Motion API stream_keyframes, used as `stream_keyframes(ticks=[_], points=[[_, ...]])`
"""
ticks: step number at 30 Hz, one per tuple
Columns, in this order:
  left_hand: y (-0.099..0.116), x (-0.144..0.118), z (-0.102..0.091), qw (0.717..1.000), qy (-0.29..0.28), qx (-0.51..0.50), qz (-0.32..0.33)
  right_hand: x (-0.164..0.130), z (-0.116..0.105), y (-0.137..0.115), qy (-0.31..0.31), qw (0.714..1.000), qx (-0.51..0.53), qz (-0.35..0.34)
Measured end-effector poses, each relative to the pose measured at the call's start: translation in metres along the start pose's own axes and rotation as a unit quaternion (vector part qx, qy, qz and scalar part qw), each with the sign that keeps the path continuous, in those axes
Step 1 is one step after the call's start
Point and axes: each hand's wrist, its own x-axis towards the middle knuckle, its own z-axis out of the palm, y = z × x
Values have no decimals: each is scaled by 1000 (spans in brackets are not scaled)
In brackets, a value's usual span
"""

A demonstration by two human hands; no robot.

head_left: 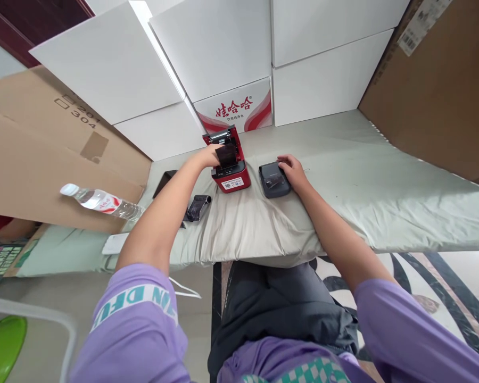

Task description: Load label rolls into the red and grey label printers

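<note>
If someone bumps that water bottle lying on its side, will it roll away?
Probably yes. The water bottle is round and lies on its side near the table's left edge, so a push across its length would likely roll it. It looks like thin clear plastic, so it may dent when squeezed.

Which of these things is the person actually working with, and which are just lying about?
In hand:
left hand holding a black roll over the red printer
right hand resting on the grey printer

Lying about:
second black roll
water bottle
black phone
white boxes
brown cardboard
</note>
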Motion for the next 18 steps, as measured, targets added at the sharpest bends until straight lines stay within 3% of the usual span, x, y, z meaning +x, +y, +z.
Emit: stream_keyframes(ticks=[2,6,8,10,14,18], points=[[4,-20,-14,999,35,-20,7,0,0,1,0,1000,-4,-3],[-4,-58,-46,973,184,-137,-17,1,0,2,-1,1000,-12,-9],[-21,-70,-60,954,216,-195,-72,1,1,2,3,1000,-13,-11],[-42,-76,-66,947,202,-193,-157,1,2,2,8,1000,-11,-12],[-71,-75,-49,939,156,-81,-294,0,3,0,14,1000,-5,-10],[-72,-72,-8,940,105,-33,-323,0,3,-1,10,1000,-5,-7]])
